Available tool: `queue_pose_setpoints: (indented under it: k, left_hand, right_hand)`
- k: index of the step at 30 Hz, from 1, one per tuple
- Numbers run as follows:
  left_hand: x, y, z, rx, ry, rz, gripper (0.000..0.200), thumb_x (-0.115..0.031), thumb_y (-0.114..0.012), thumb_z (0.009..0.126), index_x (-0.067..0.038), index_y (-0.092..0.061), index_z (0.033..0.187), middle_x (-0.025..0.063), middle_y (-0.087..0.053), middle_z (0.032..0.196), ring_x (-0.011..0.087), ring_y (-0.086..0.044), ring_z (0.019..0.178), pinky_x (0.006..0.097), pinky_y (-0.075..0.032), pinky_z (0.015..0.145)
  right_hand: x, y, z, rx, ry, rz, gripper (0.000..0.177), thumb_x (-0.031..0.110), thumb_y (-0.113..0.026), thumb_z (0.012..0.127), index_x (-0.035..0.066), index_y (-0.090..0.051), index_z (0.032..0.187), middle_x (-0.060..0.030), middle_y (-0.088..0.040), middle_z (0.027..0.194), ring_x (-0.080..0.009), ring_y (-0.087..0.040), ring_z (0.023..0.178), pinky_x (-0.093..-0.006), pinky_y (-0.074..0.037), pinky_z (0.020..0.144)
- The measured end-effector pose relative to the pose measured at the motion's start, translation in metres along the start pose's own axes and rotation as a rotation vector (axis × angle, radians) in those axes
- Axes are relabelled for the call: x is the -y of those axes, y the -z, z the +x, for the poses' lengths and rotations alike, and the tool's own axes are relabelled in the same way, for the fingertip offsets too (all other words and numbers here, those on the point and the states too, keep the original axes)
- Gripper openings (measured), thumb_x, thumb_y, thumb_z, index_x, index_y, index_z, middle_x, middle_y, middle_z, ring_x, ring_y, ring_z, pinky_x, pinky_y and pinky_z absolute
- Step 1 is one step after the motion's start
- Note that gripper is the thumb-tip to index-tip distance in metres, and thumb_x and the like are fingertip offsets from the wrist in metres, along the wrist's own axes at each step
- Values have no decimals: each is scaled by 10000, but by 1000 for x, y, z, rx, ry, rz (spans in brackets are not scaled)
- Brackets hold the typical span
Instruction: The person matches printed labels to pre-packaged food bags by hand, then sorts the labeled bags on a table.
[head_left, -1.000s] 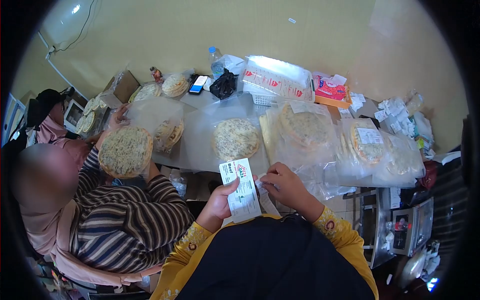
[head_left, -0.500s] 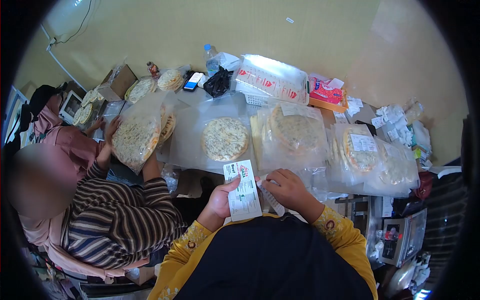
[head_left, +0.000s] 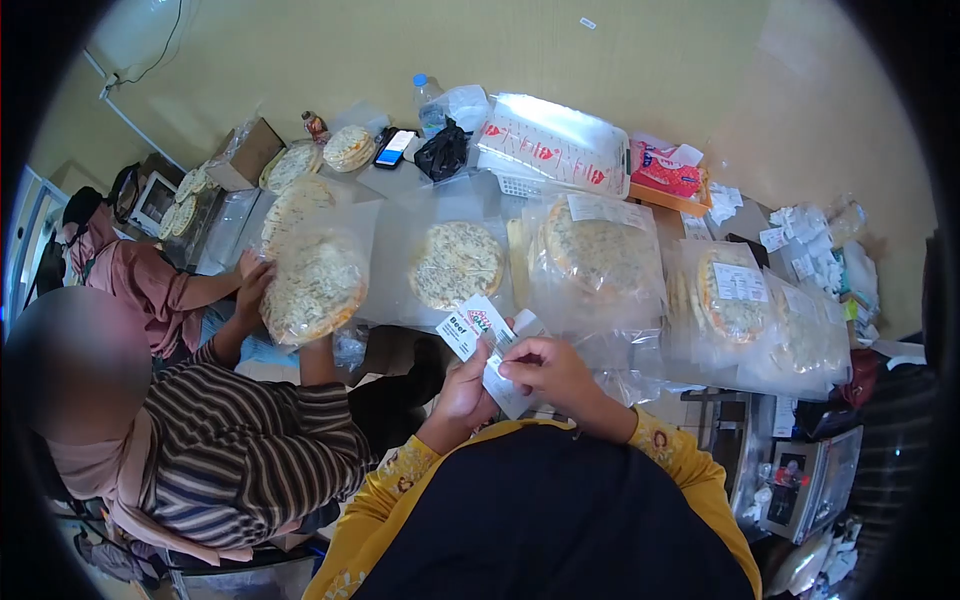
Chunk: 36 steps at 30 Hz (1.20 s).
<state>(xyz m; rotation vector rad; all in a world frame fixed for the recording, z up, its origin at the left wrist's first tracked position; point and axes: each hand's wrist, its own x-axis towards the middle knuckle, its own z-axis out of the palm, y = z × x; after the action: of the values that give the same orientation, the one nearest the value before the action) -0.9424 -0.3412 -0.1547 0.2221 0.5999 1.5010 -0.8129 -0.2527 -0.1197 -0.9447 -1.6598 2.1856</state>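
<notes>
My left hand (head_left: 464, 392) is closed on a white printed label card (head_left: 465, 330) marked "Beef", which tilts up to the left in front of my body. Fingers of my right hand (head_left: 550, 372) are pinched at the card's lower right part, beside a small white paper strip (head_left: 527, 323); whether they grip the strip or the card is hard to tell. Just beyond the card, a round bagged pizza (head_left: 457, 264) lies flat on the table. To its right is a stack of bagged pizzas (head_left: 597, 250) with a label on top.
At the left, a person in a striped top (head_left: 260, 430) holds a bagged pizza (head_left: 315, 285); another person (head_left: 130, 290) is behind. A white basket (head_left: 555, 150), phone (head_left: 395, 148), bottle (head_left: 425, 92) and orange box (head_left: 670, 178) stand at the back. More labelled pizzas (head_left: 738, 295) lie right.
The card has tilted to the left, and my right fingers have come over its lower part. The striped-top person's bagged pizza now lies lower and flatter. The view has shifted slightly.
</notes>
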Motion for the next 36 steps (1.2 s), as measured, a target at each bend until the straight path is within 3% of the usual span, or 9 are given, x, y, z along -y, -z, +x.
queue_pose_setpoints:
  k: [6,12,16,19,22,25,28,36]
  left_hand:
    - [5,18,-12,91,33,-46,753,-609,-257,860,-48,-263,1362,131,-387,1311,271,-399,1203,416,-314,1005]
    - [-4,28,-21,50,32,9,804,-650,-244,830,-52,-251,1367,131,-383,1312,269,-384,1219,416,-299,1016]
    - [3,41,-22,18,29,66,707,-578,-237,880,-59,-259,1360,125,-392,1301,257,-393,1210,403,-299,1020]
    - [9,55,-22,11,41,71,622,-514,-251,916,-64,-290,1343,113,-403,1291,244,-417,1188,392,-317,1010]
    - [10,60,-24,12,118,25,589,-482,-243,930,-61,-296,1340,119,-410,1291,250,-414,1191,401,-320,1010]
    - [12,65,-27,1,200,-55,564,-459,-243,939,-60,-308,1332,121,-426,1280,259,-420,1187,411,-329,1006]
    - [15,73,-33,-55,234,-87,507,-402,-284,948,-55,-331,1313,118,-456,1253,273,-447,1163,425,-347,994]
    - [24,75,-39,-164,234,1,383,-142,-456,910,-28,-390,1269,133,-494,1220,312,-488,1122,479,-371,966]
  right_hand:
    - [-20,-20,9,5,-27,-19,155,139,-666,773,10,-635,854,-3,-579,686,-55,-506,602,-210,-402,545]
    - [-31,-45,16,-48,32,3,145,131,-670,764,10,-633,836,-9,-593,702,-59,-510,616,-217,-412,561]
    - [-52,-51,19,-104,137,-142,191,152,-690,745,12,-605,844,-27,-599,711,-70,-522,616,-226,-426,580]
    - [-50,-54,15,-226,68,-366,279,157,-723,711,20,-574,902,-42,-597,721,-81,-533,617,-231,-439,591]
    - [-74,-47,15,-442,320,-583,384,157,-750,677,23,-550,976,-62,-604,734,-95,-551,628,-235,-454,603]
    - [-79,-42,12,-383,206,-277,346,146,-750,665,3,-562,919,-81,-626,776,-164,-603,708,-284,-486,650]
    - [-103,-26,19,-263,21,-31,267,88,-733,682,-10,-594,888,-83,-639,768,-136,-609,703,-259,-489,645]
    - [-102,-13,21,-180,-7,-18,191,60,-704,707,-17,-630,866,-73,-647,747,-101,-597,657,-237,-477,609]
